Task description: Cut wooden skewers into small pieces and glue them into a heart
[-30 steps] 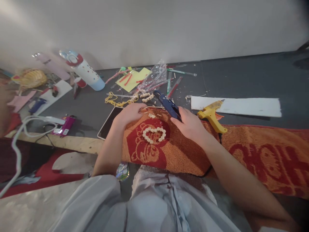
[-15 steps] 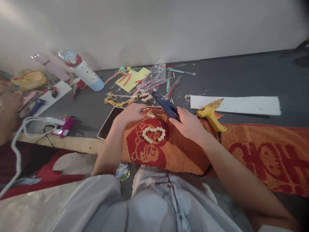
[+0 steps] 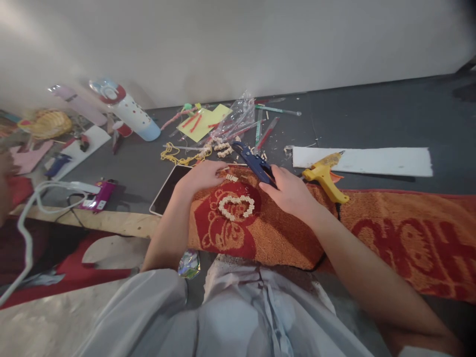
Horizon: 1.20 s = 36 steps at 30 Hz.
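My left hand is closed at the far edge of the orange and red towel, with a small pale stick piece at its fingertips. My right hand is wrapped around a dark blue hand tool that slants up and left; its exact kind is unclear. Short pale stick pieces lie in a row between the hands. Nearer to me, a heart-shaped outline made of small pale pieces rests on the towel. A yellow glue gun lies right of my right hand.
A white strip lies behind the glue gun. Clear plastic wrap, yellow paper and yellow string are beyond my hands. A tablet-like device, a magenta box and a bottle are leftward. Another person's hand shows far left.
The blue tool's far end has shifted slightly left. The stick pieces near my left hand lie a little differently. At far left, the other person's hand has drawn back toward the frame edge.
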Each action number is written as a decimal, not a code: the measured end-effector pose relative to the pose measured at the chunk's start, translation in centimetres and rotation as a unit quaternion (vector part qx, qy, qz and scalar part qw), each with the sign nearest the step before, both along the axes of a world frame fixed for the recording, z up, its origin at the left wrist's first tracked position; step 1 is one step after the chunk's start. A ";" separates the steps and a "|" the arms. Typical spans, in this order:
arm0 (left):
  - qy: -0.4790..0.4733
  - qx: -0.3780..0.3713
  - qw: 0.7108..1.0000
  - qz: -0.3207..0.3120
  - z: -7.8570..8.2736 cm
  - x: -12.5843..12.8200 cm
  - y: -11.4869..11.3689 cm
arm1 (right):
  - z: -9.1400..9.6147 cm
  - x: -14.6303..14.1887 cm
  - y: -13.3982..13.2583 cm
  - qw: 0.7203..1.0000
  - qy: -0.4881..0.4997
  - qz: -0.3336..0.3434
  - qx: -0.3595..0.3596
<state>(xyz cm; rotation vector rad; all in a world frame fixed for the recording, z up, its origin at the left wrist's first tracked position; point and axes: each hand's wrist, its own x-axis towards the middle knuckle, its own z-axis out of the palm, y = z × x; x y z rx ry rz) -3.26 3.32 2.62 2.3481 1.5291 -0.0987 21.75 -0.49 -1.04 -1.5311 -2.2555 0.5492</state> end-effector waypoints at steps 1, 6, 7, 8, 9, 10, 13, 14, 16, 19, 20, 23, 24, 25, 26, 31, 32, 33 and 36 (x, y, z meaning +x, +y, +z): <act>-0.002 0.001 1.000 -0.001 0.0 0.0 0.0 | 0.0 0.0 0.0 1.000 0.001 0.001 0.000; -0.010 0.005 1.000 -0.007 -0.2 -0.2 0.0 | 0.0 0.1 0.1 1.000 0.005 -0.001 -0.008; -0.010 0.008 1.000 -0.006 -0.1 -0.2 0.0 | 0.1 0.1 0.1 1.000 0.005 -0.002 -0.009; -0.010 0.012 1.000 -0.004 -0.1 -0.1 -0.1 | 0.1 0.1 0.1 1.000 0.004 -0.002 -0.009; -0.010 0.015 1.000 -0.001 0.0 -0.1 -0.1 | 0.1 0.1 0.0 1.000 0.003 -0.003 -0.008; -0.010 0.017 1.000 0.004 0.1 0.0 -0.2 | 0.2 0.0 0.0 1.000 0.002 -0.003 -0.008; -0.009 0.017 1.000 0.022 0.5 0.0 -0.3 | 0.2 0.0 0.0 1.000 0.000 -0.002 -0.013; -0.011 0.017 0.999 0.029 0.5 -0.1 -0.3 | 0.3 0.0 -0.1 1.000 0.000 -0.002 -0.016; -0.014 0.026 0.998 0.048 0.7 -0.2 -0.4 | 0.3 0.0 0.0 1.000 -0.001 -0.002 -0.019; -0.010 0.047 0.995 0.087 0.9 -0.4 -0.5 | 0.3 0.0 0.0 1.000 -0.002 -0.003 -0.022; -0.011 0.049 0.994 0.102 1.1 -0.3 -0.5 | 0.3 0.0 0.0 1.000 -0.001 -0.003 -0.024; -0.017 0.043 0.990 0.130 1.4 -0.2 -0.6 | 0.3 0.0 0.0 1.000 0.006 -0.004 -0.027; -0.016 0.040 0.991 0.130 1.5 -0.1 -0.6 | 0.3 0.0 0.0 1.000 0.008 -0.005 -0.028; -0.012 0.038 0.991 0.125 1.6 0.0 -0.7 | 0.3 0.0 0.1 1.000 0.010 -0.006 -0.027; -0.008 0.036 0.993 0.115 1.6 0.1 -0.7 | 0.2 0.0 0.1 1.000 0.010 -0.006 -0.027; -0.029 0.033 0.995 0.095 1.0 0.0 -0.4 | 0.2 0.0 0.1 1.000 0.022 -0.010 -0.021; -0.032 0.033 0.994 0.100 0.9 -0.1 -0.4 | 0.2 0.0 0.1 0.999 0.024 -0.009 -0.022; -0.034 0.033 0.993 0.104 0.8 -0.1 -0.4 | 0.2 0.0 0.1 0.999 0.025 -0.008 -0.023; -0.036 0.032 0.993 0.108 0.7 -0.2 -0.4 | 0.2 0.0 0.1 0.999 0.023 -0.004 -0.030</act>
